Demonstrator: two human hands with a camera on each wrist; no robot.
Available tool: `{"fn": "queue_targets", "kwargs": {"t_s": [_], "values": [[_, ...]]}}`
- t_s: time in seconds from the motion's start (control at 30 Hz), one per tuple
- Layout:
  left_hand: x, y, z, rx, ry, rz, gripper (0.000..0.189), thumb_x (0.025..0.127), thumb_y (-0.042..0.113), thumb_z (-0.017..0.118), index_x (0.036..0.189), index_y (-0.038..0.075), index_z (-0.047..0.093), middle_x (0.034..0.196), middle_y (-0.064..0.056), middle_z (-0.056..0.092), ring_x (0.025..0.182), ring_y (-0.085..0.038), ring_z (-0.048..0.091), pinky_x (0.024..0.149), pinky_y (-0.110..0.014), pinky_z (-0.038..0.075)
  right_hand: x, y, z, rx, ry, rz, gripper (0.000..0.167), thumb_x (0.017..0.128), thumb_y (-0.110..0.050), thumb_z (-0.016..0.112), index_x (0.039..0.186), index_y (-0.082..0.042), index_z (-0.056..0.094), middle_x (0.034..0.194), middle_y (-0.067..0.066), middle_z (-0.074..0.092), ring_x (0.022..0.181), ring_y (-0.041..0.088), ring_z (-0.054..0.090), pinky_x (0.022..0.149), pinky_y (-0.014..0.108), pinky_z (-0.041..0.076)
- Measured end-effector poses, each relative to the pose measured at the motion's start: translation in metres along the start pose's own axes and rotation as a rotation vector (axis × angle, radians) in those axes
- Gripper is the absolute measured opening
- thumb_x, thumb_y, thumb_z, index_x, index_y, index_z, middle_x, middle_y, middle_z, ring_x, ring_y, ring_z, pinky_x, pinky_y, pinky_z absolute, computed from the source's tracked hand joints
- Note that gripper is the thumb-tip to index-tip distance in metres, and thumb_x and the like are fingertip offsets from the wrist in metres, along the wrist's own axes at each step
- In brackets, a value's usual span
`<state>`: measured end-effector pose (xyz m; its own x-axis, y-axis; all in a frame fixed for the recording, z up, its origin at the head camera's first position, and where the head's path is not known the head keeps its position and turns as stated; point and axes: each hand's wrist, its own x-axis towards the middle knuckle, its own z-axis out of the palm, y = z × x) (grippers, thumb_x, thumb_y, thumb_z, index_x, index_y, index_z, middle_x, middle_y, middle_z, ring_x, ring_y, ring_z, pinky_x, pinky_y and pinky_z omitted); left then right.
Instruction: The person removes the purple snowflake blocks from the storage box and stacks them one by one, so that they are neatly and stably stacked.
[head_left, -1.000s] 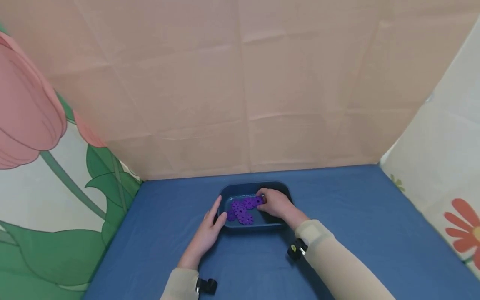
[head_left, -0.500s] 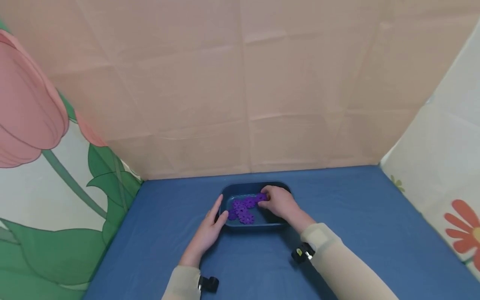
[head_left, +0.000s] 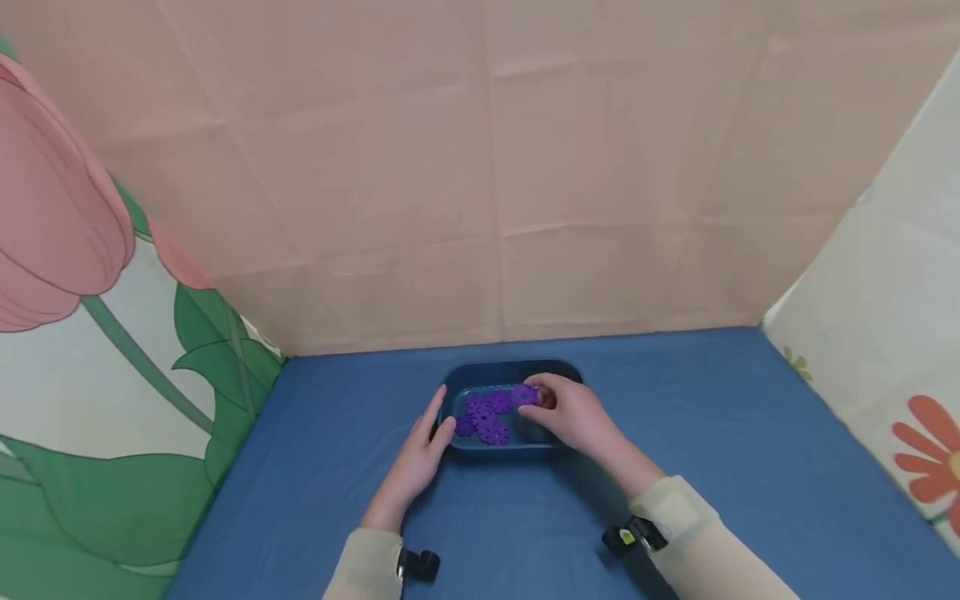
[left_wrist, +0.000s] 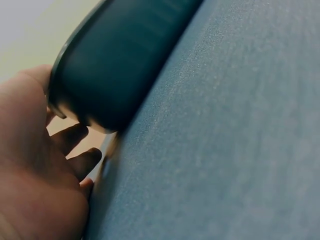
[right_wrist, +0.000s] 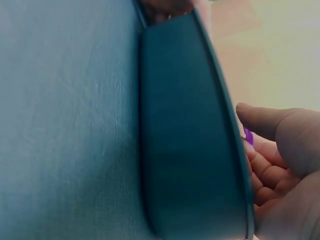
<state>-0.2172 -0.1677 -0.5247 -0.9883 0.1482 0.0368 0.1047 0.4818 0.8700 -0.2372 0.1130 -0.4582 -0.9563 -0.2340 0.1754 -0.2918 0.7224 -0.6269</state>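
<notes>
A dark blue tray (head_left: pixel 517 447) holds several purple flower-shaped pieces (head_left: pixel 487 417) clustered in its left half. My left hand (head_left: pixel 414 460) rests against the tray's left end, fingers extended along it and thumb at the front corner. In the left wrist view, that hand's fingers (left_wrist: pixel 85 161) lie near the tray's outer wall (left_wrist: pixel 115 65). Inside the tray's right half, my right hand (head_left: pixel 573 414) pinches a purple flower-shaped piece (head_left: pixel 524 395) between thumb and fingers. The right wrist view shows only a purple sliver (right_wrist: pixel 248 136) of it; the tray wall (right_wrist: pixel 187 130) hides the rest.
The tray stands on a blue cloth-covered table (head_left: pixel 510 525). Behind rises a beige cloth backdrop (head_left: pixel 480 183). Printed flower panels flank the table, a tulip panel (head_left: pixel 120 392) on the left and a white panel (head_left: pixel 892 292) on the right.
My right hand has shifted slightly right with the purple piece in its fingers, apart from much of the cluster, and its forearm has swung to the right. The left hand has stayed at the tray.
</notes>
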Motion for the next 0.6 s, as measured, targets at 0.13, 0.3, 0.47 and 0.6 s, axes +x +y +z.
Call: {"fn": "queue_targets", "kwargs": {"t_s": [0.13,0.3,0.47,0.6], "values": [[0.000,0.001,-0.001,-0.005,-0.003,-0.001,0.065,0.094,0.069,0.040,0.152,0.050,0.017,0.156,0.019,0.019,0.144,-0.021,0.020,0.111,-0.060,0.022,-0.012,-0.002,-0.005,0.069,0.012,-0.008,0.040,0.087,-0.041,0.073,0.122,-0.025,0.064,0.085,-0.008,0.059,0.074,0.013,0.054,0.062,0.031,0.047],[0.000,0.002,0.000,-0.008,-0.008,0.000,0.065,0.093,0.069,0.040,0.151,0.052,0.016,0.156,0.020,0.018,0.145,-0.021,0.019,0.111,-0.059,0.022,-0.025,0.003,-0.014,0.139,0.041,0.011,0.040,0.086,-0.041,0.074,0.121,-0.027,0.063,0.085,-0.006,0.059,0.074,0.016,0.055,0.060,0.033,0.048],[0.001,0.001,0.000,-0.013,0.003,-0.009,0.064,0.093,0.068,0.041,0.151,0.052,0.018,0.155,0.021,0.020,0.145,-0.020,0.019,0.111,-0.060,0.022,-0.035,0.017,-0.026,0.137,0.094,0.020,0.045,0.085,-0.047,0.073,0.123,-0.026,0.062,0.086,-0.006,0.059,0.075,0.015,0.055,0.061,0.030,0.048],[0.001,0.000,0.000,-0.010,0.011,-0.013,0.064,0.093,0.069,0.041,0.150,0.053,0.018,0.155,0.021,0.020,0.145,-0.021,0.018,0.111,-0.060,0.021,-0.041,0.032,-0.034,0.118,0.136,0.037,0.049,0.084,-0.050,0.072,0.124,-0.024,0.062,0.088,-0.004,0.058,0.077,0.015,0.055,0.062,0.028,0.048]]}}
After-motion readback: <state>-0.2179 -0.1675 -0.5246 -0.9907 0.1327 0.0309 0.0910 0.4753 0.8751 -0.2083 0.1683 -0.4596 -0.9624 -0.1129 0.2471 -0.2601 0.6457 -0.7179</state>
